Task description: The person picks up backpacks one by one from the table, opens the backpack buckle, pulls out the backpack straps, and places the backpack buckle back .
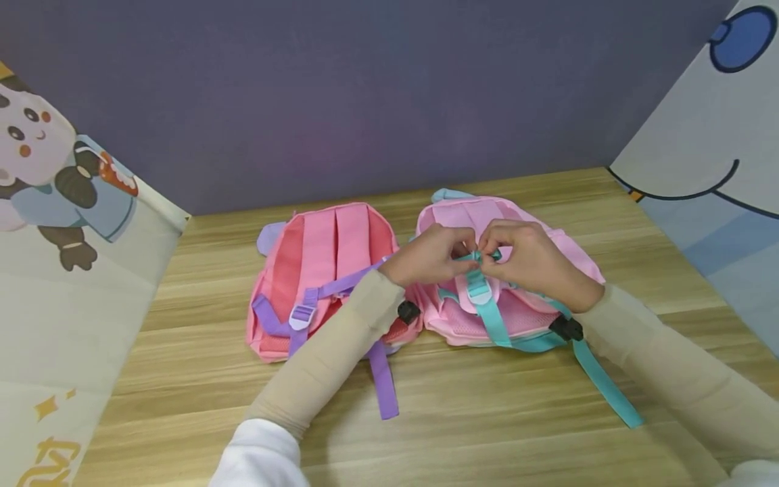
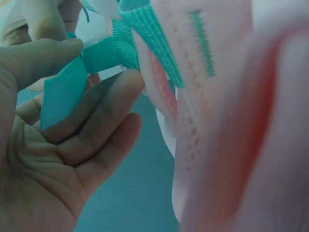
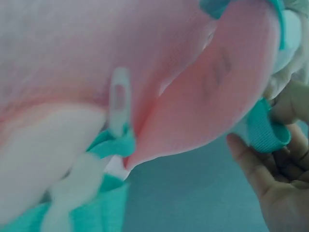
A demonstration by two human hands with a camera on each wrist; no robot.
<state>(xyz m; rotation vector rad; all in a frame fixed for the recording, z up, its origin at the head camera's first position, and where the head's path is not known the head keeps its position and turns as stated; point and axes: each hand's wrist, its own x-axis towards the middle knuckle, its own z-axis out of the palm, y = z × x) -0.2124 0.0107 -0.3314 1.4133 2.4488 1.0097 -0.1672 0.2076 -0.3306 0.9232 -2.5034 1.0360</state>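
Note:
A light pink backpack [image 1: 462,213] lies back side up on the wooden table, its teal strap [image 1: 494,323] threaded through a white slider buckle [image 1: 479,292]. Over it, my left hand [image 1: 429,256] and right hand [image 1: 528,256] meet fingertip to fingertip at the strap's upper end. In the left wrist view, the left thumb and fingers pinch the flat teal webbing end [image 2: 62,96]. From the right wrist view, the right thumb and fingers grip a folded loop of the webbing [image 3: 270,133]. The slider's far side is hidden.
A coral pink backpack [image 1: 319,243] with purple straps [image 1: 382,379] lies to the left, partly under my left forearm. Black buckles [image 1: 566,328] sit at both bags' lower corners. A loose teal strap tail [image 1: 605,385] trails toward the front right. Dark and cartoon-printed panels surround the table [image 1: 201,419].

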